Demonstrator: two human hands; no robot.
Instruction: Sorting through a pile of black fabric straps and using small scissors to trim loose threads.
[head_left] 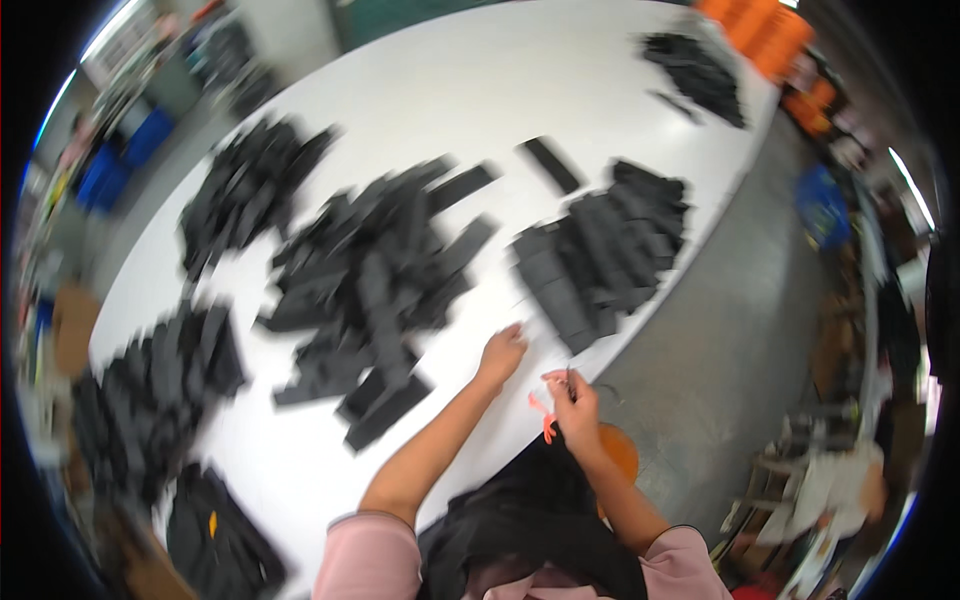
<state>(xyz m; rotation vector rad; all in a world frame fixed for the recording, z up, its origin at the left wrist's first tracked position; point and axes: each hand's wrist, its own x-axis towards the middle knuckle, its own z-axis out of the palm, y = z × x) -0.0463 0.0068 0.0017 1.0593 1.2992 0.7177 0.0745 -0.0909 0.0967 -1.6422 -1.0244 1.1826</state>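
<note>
My left hand is over the white table near its front right edge, fingers curled closed. Whatever it may hold is hidden. Close by, at the table's edge, my right hand is closed around a small dark tool, too blurred to name. An orange-pink cord hangs beside that hand. Just beyond both hands lies a stack of black fabric strips in overlapping rows. A single black strip rests apart behind the stack. To the left spreads a loose heap of black strips.
More black piles lie on the white table: one far left, one near left, one far right. A folded black item sits at the near left. An orange stool stands below the edge. Orange bundles are beyond.
</note>
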